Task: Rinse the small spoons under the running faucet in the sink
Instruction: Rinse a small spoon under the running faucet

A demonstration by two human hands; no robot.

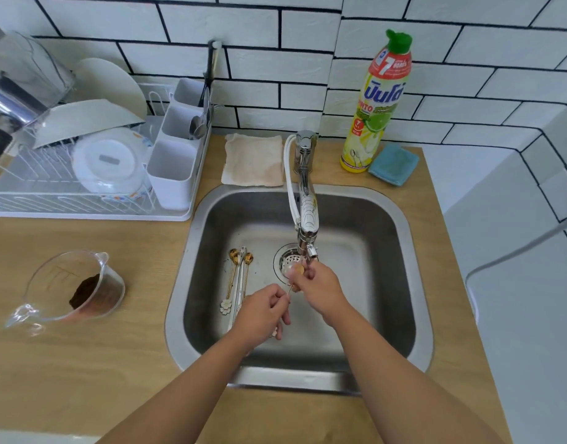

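Observation:
Over the steel sink (pixel 400 283), my left hand (pixel 263 312) pinches the thin handle of a small gold spoon (pixel 297 270). Its bowl sits just under the faucet (pixel 307 219) spout, above the drain (pixel 287 262). My right hand (pixel 320 286) has its fingers curled around the spoon's bowl, rubbing it. Whether water flows is hard to tell. Three more small spoons (pixel 240 277) with gold bowls and flower-shaped handle ends lie side by side on the sink floor, left of the drain.
A glass measuring jug (pixel 70 286) with brown powder stands on the wooden counter at left. Behind it is a dish rack (pixel 83 174) with plates and a cutlery holder. A cloth (pixel 253 160), a dish-soap bottle (pixel 376 104) and a blue sponge (pixel 393 164) sit behind the sink.

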